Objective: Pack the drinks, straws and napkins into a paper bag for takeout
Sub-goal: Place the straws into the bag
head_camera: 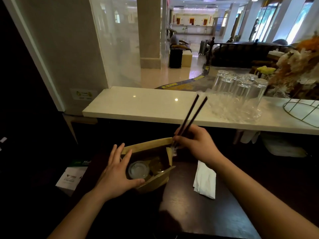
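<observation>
A brown paper bag (156, 182) stands open on the dark counter. Inside it are two lidded drinks: one with a pale lid (138, 169), and a darker one (158, 165) beside it. My left hand (117, 171) presses flat against the bag's left rim, thumb on the near edge. My right hand (195, 144) holds two dark straws (191, 116) in clear wrappers, their lower ends at the bag's far right corner and their tops slanting up to the right. White napkins (205, 180) lie folded on the counter right of the bag.
A white stone ledge (138, 104) runs behind the counter. Several upturned clear glasses (240, 88) stand on it at the right, beside a wire basket (302, 109) and dried flowers (298, 66). A white and green box (72, 176) sits left of the bag.
</observation>
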{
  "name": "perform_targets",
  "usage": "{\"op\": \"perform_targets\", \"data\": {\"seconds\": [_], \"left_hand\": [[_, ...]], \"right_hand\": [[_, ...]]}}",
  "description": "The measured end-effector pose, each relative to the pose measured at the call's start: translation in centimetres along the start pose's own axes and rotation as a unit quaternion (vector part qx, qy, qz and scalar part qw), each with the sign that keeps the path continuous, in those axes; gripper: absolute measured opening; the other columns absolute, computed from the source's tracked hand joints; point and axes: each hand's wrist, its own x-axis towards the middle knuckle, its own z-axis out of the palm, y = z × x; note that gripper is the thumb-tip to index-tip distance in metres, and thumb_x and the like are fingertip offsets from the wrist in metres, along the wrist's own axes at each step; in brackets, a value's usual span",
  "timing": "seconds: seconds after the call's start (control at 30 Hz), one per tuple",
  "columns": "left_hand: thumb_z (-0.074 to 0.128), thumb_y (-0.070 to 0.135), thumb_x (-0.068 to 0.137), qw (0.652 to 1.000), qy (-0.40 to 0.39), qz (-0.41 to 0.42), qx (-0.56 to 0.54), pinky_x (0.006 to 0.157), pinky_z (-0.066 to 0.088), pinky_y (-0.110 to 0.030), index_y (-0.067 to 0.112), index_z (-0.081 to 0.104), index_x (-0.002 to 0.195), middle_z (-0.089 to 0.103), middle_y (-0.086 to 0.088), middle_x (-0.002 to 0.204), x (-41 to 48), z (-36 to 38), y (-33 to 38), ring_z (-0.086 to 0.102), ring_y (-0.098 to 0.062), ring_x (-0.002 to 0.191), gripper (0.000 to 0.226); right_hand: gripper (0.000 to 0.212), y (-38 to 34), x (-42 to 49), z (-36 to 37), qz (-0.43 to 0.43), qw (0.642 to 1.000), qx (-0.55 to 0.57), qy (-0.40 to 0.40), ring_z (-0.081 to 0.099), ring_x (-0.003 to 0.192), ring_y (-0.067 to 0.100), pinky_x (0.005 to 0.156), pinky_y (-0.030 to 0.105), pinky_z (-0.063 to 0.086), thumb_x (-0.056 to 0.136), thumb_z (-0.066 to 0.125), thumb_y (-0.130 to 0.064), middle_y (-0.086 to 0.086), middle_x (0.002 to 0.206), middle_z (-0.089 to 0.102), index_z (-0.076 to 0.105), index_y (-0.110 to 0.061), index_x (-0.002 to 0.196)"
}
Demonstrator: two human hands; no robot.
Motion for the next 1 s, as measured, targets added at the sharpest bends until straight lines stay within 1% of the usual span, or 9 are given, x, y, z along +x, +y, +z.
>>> {"op": "perform_targets", "data": {"seconds": [0.07, 0.13, 0.2, 0.3, 0.47, 0.53, 0.73, 0.87, 1.0], "left_hand": [[0.061, 0.086, 0.058, 1.0, 0.001, -0.002, -0.009, 0.115, 0.021, -0.053, 0.032, 0.007, 0.154, -0.027, 0.018, 0.157, 0.1, -0.1, -0.3, -0.038, -0.002, 0.136, 0.122], [0.059, 0.088, 0.056, 1.0, 0.004, -0.007, -0.02, 0.116, 0.02, -0.052, 0.03, 0.01, 0.154, -0.024, 0.016, 0.159, 0.3, -0.2, -0.5, -0.037, -0.003, 0.137, 0.124], [0.059, 0.088, 0.054, 0.999, 0.009, -0.014, -0.034, 0.116, 0.019, -0.05, 0.028, 0.011, 0.154, -0.02, 0.015, 0.16, 0.5, -0.4, -0.7, -0.035, -0.004, 0.139, 0.126], [0.063, 0.083, 0.054, 0.998, 0.017, -0.02, -0.048, 0.117, 0.018, -0.049, 0.027, 0.016, 0.153, -0.016, 0.012, 0.161, 0.7, -0.4, -0.8, -0.029, -0.008, 0.142, 0.124], [0.068, 0.077, 0.058, 0.997, 0.018, -0.034, -0.066, 0.118, 0.019, -0.048, 0.027, 0.01, 0.154, -0.022, 0.018, 0.158, 0.6, 0.1, -1.5, -0.031, -0.006, 0.141, 0.123], [0.067, 0.078, 0.058, 0.997, 0.017, -0.033, -0.068, 0.118, 0.019, -0.048, 0.027, 0.008, 0.155, -0.024, 0.02, 0.157, 0.6, 0.2, -1.6, -0.032, -0.005, 0.141, 0.124], [0.07, 0.075, 0.058, 0.997, 0.014, -0.039, -0.07, 0.118, 0.021, -0.048, 0.032, 0.004, 0.154, -0.029, 0.024, 0.154, 0.9, 0.5, -1.6, -0.035, -0.002, 0.138, 0.125], [0.07, 0.074, 0.059, 0.998, 0.008, -0.034, -0.061, 0.117, 0.019, -0.047, 0.034, 0.002, 0.154, -0.031, 0.024, 0.154, 1.0, 0.6, -1.5, -0.037, -0.002, 0.137, 0.123], [0.068, 0.075, 0.059, 0.998, 0.007, -0.028, -0.052, 0.117, 0.017, -0.046, 0.034, 0.002, 0.154, -0.031, 0.022, 0.154, 0.9, 0.9, -1.6, -0.038, -0.002, 0.137, 0.123]], "right_hand": [[0.012, -1.2, 0.9, 2.6, -0.035, 0.994, -0.075, -0.074, 0.071, 0.085, 0.016, 0.077, 0.029, 0.058, 0.084, 0.071, -0.008, 0.006, 0.091, 0.074, 0.07, -0.01, 0.096], [0.012, -1.3, 1.9, 5.2, -0.071, 0.967, -0.196, -0.144, 0.069, 0.089, 0.016, 0.081, 0.034, 0.055, 0.084, 0.071, -0.015, 0.002, 0.094, 0.074, 0.071, -0.014, 0.096], [0.013, -0.7, 2.8, 7.4, -0.102, 0.92, -0.309, -0.219, 0.067, 0.088, 0.021, 0.078, 0.037, 0.053, 0.086, 0.067, -0.02, 0.004, 0.094, 0.073, 0.07, -0.015, 0.097], [0.015, 0.7, 4.2, 9.6, -0.124, 0.823, -0.464, -0.303, 0.066, 0.086, 0.032, 0.071, 0.038, 0.052, 0.088, 0.059, -0.017, 0.013, 0.094, 0.071, 0.068, -0.009, 0.097], [0.018, 3.3, 6.2, 10.8, -0.094, 0.694, -0.603, -0.382, 0.067, 0.098, 0.031, 0.079, 0.04, 0.054, 0.09, 0.057, -0.011, 0.012, 0.107, 0.071, 0.069, -0.009, 0.103], [0.019, 4.7, 6.7, 11.4, -0.068, 0.659, -0.639, -0.391, 0.065, 0.104, 0.031, 0.085, 0.041, 0.053, 0.093, 0.055, -0.012, 0.011, 0.113, 0.069, 0.067, -0.011, 0.108], [0.03, 8.6, 7.6, 14.2, 0.002, 0.634, -0.668, -0.39, 0.052, 0.124, 0.032, 0.105, 0.049, 0.044, 0.094, 0.057, -0.012, 0.01, 0.132, 0.058, 0.06, -0.015, 0.123], [0.047, 10.6, 7.9, 15.0, -0.012, 0.653, -0.667, -0.359, 0.03, 0.141, 0.035, 0.117, 0.053, 0.023, 0.097, 0.053, -0.015, 0.012, 0.154, 0.035, 0.042, -0.019, 0.142], [0.049, 11.7, 7.9, 15.3, -0.006, 0.666, -0.659, -0.351, 0.03, 0.142, 0.036, 0.117, 0.055, 0.024, 0.097, 0.053, -0.017, 0.012, 0.154, 0.035, 0.04, -0.021, 0.144]]}}
